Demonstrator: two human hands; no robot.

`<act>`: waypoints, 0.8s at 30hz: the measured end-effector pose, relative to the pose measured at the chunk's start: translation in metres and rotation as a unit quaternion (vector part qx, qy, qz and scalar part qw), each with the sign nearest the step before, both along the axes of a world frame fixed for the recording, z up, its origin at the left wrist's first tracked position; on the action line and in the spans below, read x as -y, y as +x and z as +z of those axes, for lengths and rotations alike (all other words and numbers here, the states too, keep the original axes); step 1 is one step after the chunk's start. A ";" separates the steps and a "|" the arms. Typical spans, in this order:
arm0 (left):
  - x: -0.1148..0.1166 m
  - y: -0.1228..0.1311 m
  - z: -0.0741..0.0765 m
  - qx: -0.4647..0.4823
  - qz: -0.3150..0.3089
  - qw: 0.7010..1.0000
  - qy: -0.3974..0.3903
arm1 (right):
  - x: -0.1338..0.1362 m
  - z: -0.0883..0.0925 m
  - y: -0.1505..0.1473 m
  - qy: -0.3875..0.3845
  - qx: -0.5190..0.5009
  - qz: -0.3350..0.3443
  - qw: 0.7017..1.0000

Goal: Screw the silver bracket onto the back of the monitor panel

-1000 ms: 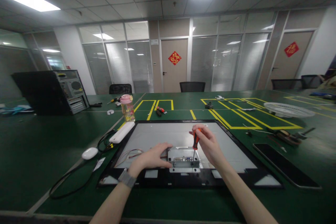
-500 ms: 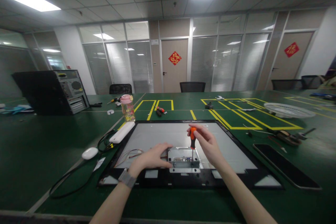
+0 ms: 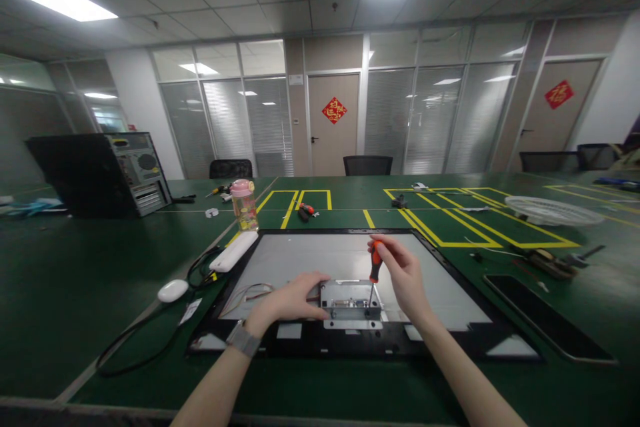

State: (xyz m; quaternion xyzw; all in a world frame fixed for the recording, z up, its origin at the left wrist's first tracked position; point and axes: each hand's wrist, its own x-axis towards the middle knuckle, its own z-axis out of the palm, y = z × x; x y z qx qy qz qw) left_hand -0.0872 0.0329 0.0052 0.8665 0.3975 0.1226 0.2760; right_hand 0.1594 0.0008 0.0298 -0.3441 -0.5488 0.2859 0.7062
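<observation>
A monitor panel (image 3: 310, 257) with a black frame lies flat before me, its pale back up. On its near middle sits a small metal box (image 3: 340, 292) with connectors along the near side. My left hand (image 3: 295, 297) holds the left end of this box, thumb at the near edge and fingers at the far edge. In my right hand (image 3: 403, 273) is an orange-and-black screwdriver (image 3: 375, 263), gripped by its handle. The shaft points down, leaning slightly, to the right end of the box. Its tip is too small to make out.
Left of the panel are a white bar-shaped device (image 3: 234, 251), black cables (image 3: 125, 333) and a pink-lidded bottle (image 3: 244, 205). A black computer case (image 3: 95, 173) stands farther left. Red-handled pliers (image 3: 305, 209) lie beyond the panel; a dark flat slab (image 3: 545, 317) lies right.
My right hand has shifted slightly right, and the screwdriver has gone from almost upright to leaning, its handle farther right. My left hand stays at the box.
</observation>
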 end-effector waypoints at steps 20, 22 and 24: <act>0.003 0.001 0.005 -0.004 -0.002 1.000 0.002 | 0.003 0.001 -0.001 0.046 0.051 -0.055 0.996; 0.002 0.001 0.004 -0.001 -0.004 1.000 0.003 | 0.001 -0.001 0.000 0.045 0.042 -0.032 0.998; 0.001 0.000 0.003 0.001 -0.007 1.000 0.004 | 0.000 -0.003 0.001 0.036 0.018 0.013 0.999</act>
